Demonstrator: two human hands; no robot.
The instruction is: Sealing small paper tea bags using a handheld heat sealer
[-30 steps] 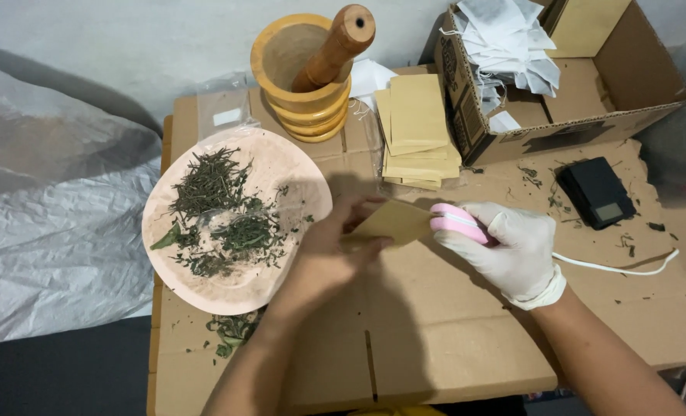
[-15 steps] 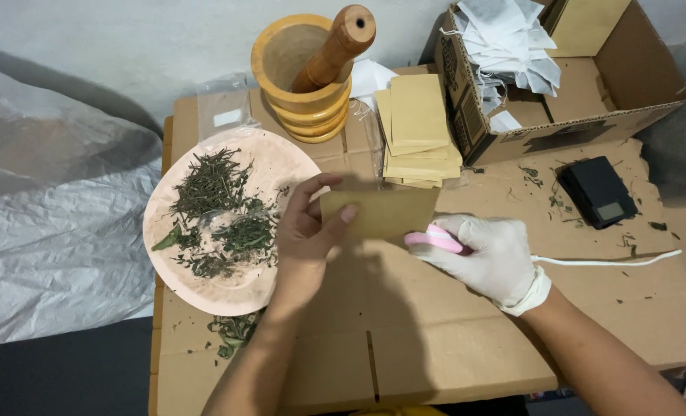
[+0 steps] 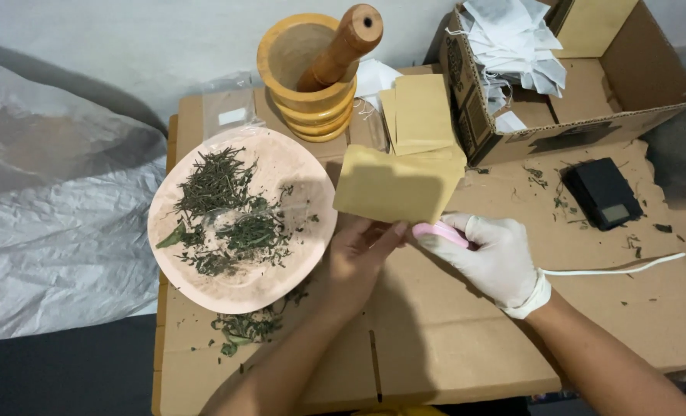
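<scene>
Kraft pouch (image 3: 395, 185) | left hand (image 3: 358, 258) grip pinching its lower edge | gloved right hand (image 3: 491, 254) clasping pink tool (image 3: 439, 233)

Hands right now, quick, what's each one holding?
Left hand: bare, shut on the tan paper pouch, holding its lower edge.
Right hand: white-gloved, shut on a pink tool.

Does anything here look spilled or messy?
Yes. Dried green leaf bits lie off the pink plate on the cardboard table top, and more crumbs are scattered near the small black scale.
</scene>
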